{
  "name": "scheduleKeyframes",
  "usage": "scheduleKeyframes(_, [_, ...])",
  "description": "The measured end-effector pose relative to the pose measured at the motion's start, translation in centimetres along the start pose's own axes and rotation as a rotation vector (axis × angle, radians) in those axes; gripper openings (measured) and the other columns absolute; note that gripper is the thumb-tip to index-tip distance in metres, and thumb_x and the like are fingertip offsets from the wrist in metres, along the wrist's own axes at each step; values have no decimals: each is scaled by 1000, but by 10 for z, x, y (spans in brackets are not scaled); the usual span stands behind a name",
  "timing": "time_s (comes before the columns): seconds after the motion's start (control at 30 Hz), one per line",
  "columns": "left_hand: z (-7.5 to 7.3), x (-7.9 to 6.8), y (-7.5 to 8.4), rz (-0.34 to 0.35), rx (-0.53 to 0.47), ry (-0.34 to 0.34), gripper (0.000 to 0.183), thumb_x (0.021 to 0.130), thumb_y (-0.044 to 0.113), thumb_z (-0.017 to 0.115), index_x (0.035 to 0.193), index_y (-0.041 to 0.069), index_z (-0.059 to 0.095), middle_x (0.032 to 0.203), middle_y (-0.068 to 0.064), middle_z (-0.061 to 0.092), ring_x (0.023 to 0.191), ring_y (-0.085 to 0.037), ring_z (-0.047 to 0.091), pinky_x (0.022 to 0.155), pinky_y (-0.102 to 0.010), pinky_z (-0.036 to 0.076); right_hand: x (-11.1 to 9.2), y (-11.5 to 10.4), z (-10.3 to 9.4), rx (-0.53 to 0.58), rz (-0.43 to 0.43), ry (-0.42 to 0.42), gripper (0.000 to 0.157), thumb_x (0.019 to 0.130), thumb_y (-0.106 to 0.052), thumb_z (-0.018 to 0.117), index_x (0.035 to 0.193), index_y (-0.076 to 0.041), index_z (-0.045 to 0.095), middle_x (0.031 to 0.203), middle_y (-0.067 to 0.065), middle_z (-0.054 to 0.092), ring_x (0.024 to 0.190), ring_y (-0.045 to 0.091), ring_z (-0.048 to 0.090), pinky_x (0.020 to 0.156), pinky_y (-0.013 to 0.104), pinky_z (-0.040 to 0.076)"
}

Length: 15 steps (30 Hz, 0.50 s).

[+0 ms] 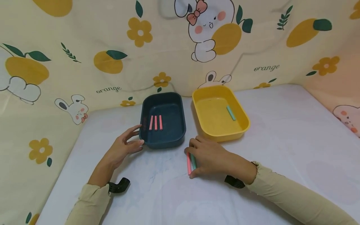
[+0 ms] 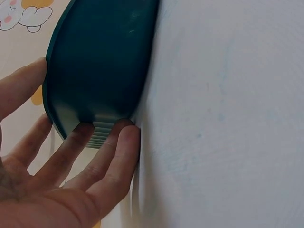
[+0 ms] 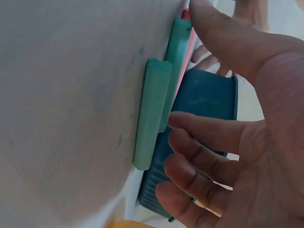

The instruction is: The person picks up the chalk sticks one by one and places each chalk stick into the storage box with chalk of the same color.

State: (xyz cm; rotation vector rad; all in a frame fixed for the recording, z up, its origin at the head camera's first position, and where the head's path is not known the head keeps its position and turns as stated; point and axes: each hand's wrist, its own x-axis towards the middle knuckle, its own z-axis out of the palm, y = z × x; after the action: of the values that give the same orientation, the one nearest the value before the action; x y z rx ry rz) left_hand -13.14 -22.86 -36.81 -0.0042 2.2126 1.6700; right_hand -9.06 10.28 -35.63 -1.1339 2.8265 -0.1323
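Observation:
My left hand (image 1: pixel 123 147) rests its spread fingers against the left side of a dark blue tray (image 1: pixel 166 144); in the left wrist view its fingertips touch the tray's wall. Inside that tray lie three pink chalk sticks (image 1: pixel 156 123). My right hand (image 1: pixel 209 156) reaches over the table before the trays, thumb and fingertips at the two ends of a pink chalk stick (image 1: pixel 188 164). Beside it lies a green chalk stick (image 1: pixel 193 161), partly covered by the hand. Another green chalk stick (image 3: pixel 152 114) shows in the right wrist view, hidden under the hand from the head view.
A yellow tray (image 1: pixel 206 112) stands right of the blue one, with one green chalk stick (image 1: pixel 231 113) in it. Behind both trays rises a printed cloth (image 1: pixel 168 56). A white cloth (image 1: pixel 157 193) covers the table.

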Motion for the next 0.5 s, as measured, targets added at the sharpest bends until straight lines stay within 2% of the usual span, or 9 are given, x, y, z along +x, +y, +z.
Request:
scheduleKeyframes(0.27, [1, 2, -1, 11, 0, 4, 71, 97, 18, 66, 156, 27, 29, 159, -14, 31, 134, -38, 50, 102, -45, 52, 0, 1, 1, 5, 38, -13, 79, 68, -72, 77, 122, -15, 68, 111, 0, 56, 99, 16, 44, 83, 31, 47])
scheduleKeyframes(0.5, [0, 1, -4, 6, 6, 11, 71, 97, 19, 66, 157, 28, 29, 159, -14, 31, 134, -38, 49, 103, -45, 51, 3, 2, -1, 45, 48, -35, 77, 69, -70, 77, 125, -18, 66, 114, -1, 56, 101, 15, 46, 85, 31, 49])
